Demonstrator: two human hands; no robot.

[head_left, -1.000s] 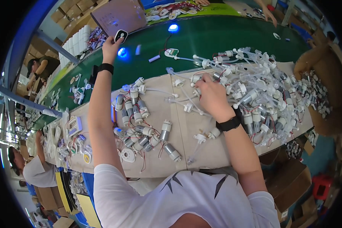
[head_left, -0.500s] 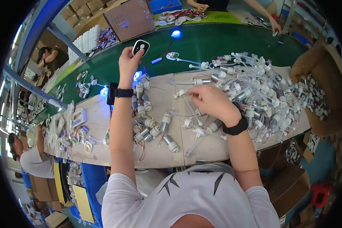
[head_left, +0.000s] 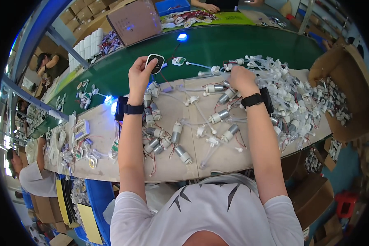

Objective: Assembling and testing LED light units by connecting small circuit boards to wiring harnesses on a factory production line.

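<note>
Clearly left of the pump pile (head_left: pixel 289 96), your left hand (head_left: pixel 138 81) pinched a panel (head_left: pixel 159 65); your right hand (head_left: pixel 242 78), nearer, was at the pile's left edge, its grip too hidden to tell.

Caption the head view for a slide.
Left hand holds a white-rimmed black module; right hand at the edge of a pile of motors.

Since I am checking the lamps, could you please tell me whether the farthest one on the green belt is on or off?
On: the lamp glows bright blue on the green belt, beyond the left hand.
</note>
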